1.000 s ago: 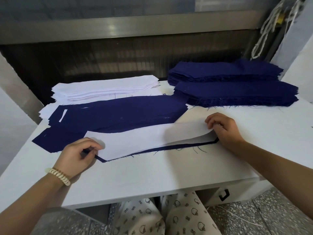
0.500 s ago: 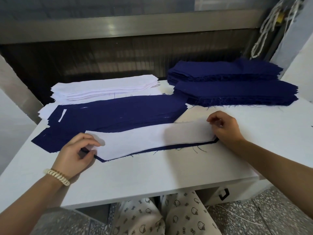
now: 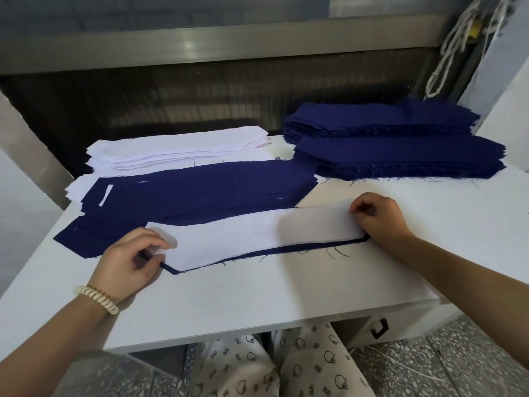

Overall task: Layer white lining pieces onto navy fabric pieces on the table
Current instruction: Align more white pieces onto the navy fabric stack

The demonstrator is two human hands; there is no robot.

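Near edge: the table (image 3: 257, 299) is bare in front of the work piece.

- Your left hand (image 3: 128, 265), with a bracelet (image 3: 97, 299) on its wrist, has curled fingers and pinches the left tip of the white lining piece (image 3: 257, 236).
- Your right hand (image 3: 380, 219) sits curled on the right end of the same piece. Cannot tell whether it pinches the edge or only presses it.

Change: a second ago the right end of the lining was lifted and bowed over your right fingers. It now lies flat on the navy piece (image 3: 300, 247). Only a thin navy rim shows along the near side and at both tips.

Judgement: this pair is almost laid. The uneven rim suggests the lining sits slightly far of centre, so a small squaring may be needed before release.

Behind, touching the pair's far edge: the fanned navy stack (image 3: 200, 193). It overlaps the work area, and its top sheet could drag when you lift the pair.

Far left: the white lining stack (image 3: 177, 150). Far right: two navy piles (image 3: 400, 156), well apart from your hands, with frayed threads trailing onto the table. A rope (image 3: 446, 53) hangs beyond them.
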